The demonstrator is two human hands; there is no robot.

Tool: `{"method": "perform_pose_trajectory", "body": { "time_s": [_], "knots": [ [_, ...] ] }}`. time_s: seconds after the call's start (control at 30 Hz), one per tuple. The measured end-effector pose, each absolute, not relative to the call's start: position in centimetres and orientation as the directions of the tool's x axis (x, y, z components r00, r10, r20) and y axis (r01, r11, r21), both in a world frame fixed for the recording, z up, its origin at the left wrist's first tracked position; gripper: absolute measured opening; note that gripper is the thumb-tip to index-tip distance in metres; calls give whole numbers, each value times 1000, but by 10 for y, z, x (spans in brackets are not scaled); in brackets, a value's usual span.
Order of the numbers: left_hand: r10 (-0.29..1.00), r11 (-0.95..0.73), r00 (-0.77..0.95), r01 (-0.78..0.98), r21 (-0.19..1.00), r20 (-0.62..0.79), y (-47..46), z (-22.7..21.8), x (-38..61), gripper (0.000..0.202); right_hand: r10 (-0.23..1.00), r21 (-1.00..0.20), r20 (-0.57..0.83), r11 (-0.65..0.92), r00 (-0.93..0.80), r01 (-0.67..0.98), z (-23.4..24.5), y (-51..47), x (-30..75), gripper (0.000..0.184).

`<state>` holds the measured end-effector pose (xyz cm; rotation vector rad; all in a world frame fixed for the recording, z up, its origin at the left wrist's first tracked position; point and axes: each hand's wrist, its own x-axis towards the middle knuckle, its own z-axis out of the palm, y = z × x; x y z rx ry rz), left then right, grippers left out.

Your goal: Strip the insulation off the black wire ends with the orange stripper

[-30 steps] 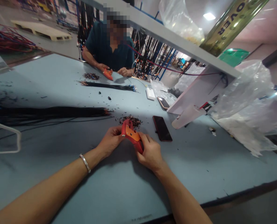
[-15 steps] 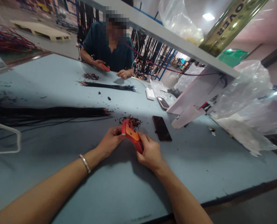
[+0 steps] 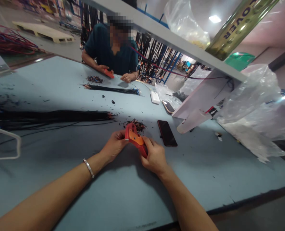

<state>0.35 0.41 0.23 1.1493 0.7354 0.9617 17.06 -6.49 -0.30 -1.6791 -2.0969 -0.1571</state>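
My right hand [image 3: 155, 157] is wrapped round the handles of a red and orange wire stripper [image 3: 135, 138], held just above the blue table [image 3: 123, 192]. My left hand [image 3: 113, 147] is closed at the tool's jaw end, fingers pinched together; what it pinches is too small to make out. A small pile of cut wire scraps [image 3: 135, 123] lies just beyond the tool. A long bundle of black wires [image 3: 51, 115] stretches across the table to the left of my hands.
A dark phone [image 3: 167, 132] lies right of the tool, with another phone [image 3: 168, 106] and a white box [image 3: 155, 96] farther back. A co-worker [image 3: 112, 53] sits across the table with a red tool, a second wire bundle [image 3: 112, 89] before them. Plastic bags [image 3: 250, 106] crowd the right.
My hands and the stripper have hardly moved. The co-worker across the table has shifted the hand with the red tool slightly.
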Motion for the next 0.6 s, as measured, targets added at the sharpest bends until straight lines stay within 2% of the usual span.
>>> {"method": "perform_pose_trajectory", "body": {
  "time_s": [0.6],
  "knots": [
    [898, 89, 439, -246, 965, 29, 5, 1, 2, 24, 896, -167, 420, 236, -147, 957, -3, -66, 169, 32]
  ]
}}
